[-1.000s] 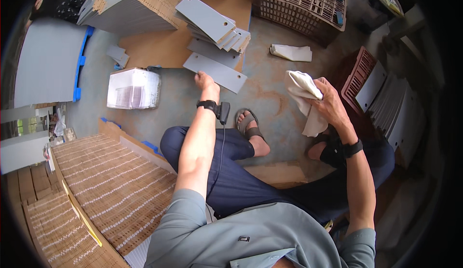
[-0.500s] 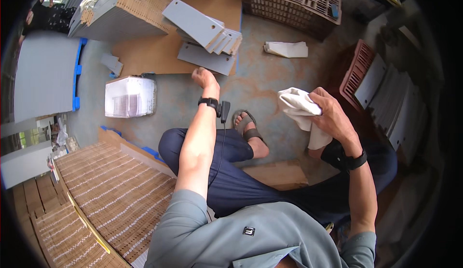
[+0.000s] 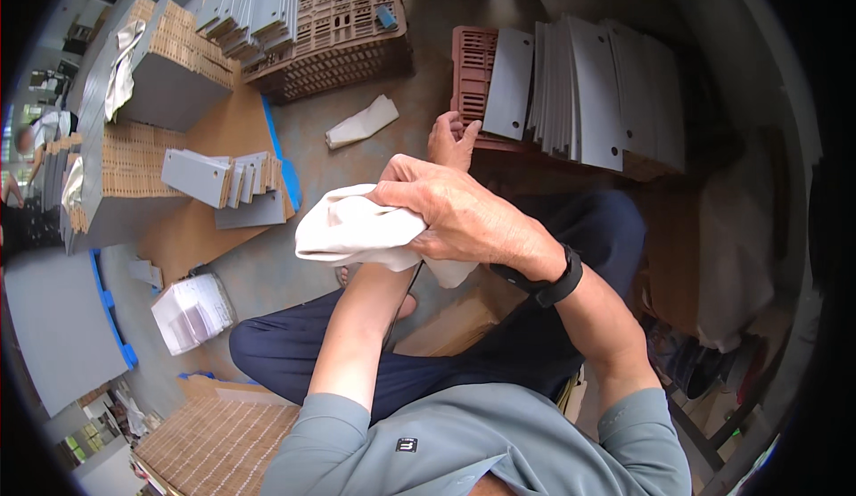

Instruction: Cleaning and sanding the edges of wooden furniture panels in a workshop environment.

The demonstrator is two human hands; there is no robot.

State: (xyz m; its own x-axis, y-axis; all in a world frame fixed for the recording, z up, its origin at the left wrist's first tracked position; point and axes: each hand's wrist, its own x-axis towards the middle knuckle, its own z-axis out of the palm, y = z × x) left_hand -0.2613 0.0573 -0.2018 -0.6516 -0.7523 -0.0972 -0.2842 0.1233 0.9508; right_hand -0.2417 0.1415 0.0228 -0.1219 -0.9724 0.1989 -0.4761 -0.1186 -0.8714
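Observation:
My right hand [image 3: 464,210] is closed on a bunched white cloth [image 3: 352,228], held in front of me above my left forearm. Beyond it, my left hand [image 3: 453,142] reaches out with fingers slightly curled and the thumb apart, nothing visible between them. It is at the near left corner of a reddish-brown plastic crate [image 3: 470,72]; whether it touches the rim I cannot tell. A row of grey boards [image 3: 571,90], each with a small hole near one end, stands on edge in the crate. The cloth and right hand hide my left wrist.
Fanned grey boards [image 3: 198,175] lie on a brown sheet at left, beside tall board stacks [image 3: 183,63]. A brown crate [image 3: 343,37] bears more boards. A folded white cloth [image 3: 362,121] and a white box [image 3: 191,314] rest on the floor. Another person [image 3: 45,135] is at far left.
My view has turned right. My left hand has gone from near the fanned boards to the reddish-brown crate. My right hand, still gripping the cloth, has moved left over my left forearm.

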